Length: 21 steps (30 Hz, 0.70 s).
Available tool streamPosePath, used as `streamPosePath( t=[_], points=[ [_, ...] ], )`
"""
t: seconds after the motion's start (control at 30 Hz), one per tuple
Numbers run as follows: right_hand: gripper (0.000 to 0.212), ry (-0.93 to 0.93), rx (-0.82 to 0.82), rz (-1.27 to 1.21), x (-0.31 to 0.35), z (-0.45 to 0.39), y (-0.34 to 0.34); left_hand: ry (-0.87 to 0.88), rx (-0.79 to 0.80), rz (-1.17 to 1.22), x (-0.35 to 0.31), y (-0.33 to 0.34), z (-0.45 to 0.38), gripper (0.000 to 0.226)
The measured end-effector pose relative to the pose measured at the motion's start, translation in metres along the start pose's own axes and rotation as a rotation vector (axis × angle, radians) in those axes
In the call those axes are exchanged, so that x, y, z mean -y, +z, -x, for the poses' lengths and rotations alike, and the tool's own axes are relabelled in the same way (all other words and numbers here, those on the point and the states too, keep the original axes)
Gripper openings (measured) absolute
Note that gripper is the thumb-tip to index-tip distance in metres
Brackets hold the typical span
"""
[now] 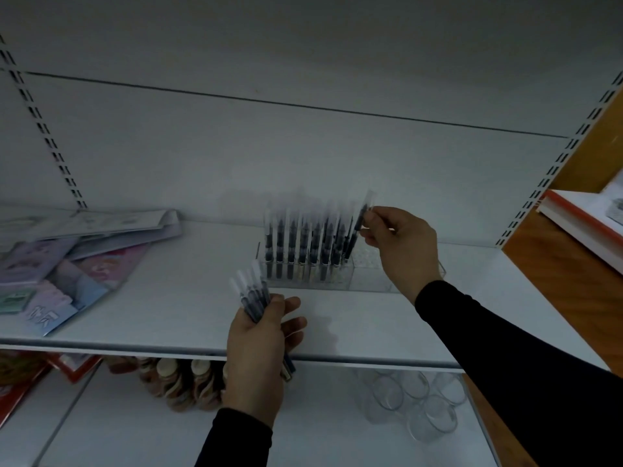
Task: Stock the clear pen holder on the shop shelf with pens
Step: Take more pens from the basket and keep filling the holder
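A slim, light, stiff dark pen with a clear cap (358,230) is pinched near its upper barrel by the right hand (401,244) at the right end of the clear plastic pen holder (337,281), while spare pens (251,294) are clasped in the left hand (258,352) just before it.

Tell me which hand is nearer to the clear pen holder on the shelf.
Right. The right hand is over the clear pen holder's right part, slotting in a pen. The left hand is in front, holding a bundle of pens.
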State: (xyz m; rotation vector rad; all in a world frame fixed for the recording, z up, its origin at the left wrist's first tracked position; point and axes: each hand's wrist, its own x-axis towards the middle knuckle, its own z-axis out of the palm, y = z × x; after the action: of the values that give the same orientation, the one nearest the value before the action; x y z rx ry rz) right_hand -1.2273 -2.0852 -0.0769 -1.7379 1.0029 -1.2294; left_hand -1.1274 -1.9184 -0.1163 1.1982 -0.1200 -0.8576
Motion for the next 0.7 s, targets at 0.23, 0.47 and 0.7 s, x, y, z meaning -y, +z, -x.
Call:
streamPosePath(
  t=[0.23,0.47,0.7],
  points=[
    [0.014,0.031,0.036,0.063,-0.012,0.006,0.006,-0.008,0.002,0.000,-0.001,-0.001,0.001,0.011],
    [0.014,0.009,0.053,0.159,-0.015,0.009,0.008,-0.039,0.007,-0.009,0.001,-0.001,-0.002,0.010],
    [0.021,0.003,0.015,0.216,-0.012,0.018,0.004,-0.095,0.044,0.030,0.002,0.000,-0.001,0.018]
  ],
)
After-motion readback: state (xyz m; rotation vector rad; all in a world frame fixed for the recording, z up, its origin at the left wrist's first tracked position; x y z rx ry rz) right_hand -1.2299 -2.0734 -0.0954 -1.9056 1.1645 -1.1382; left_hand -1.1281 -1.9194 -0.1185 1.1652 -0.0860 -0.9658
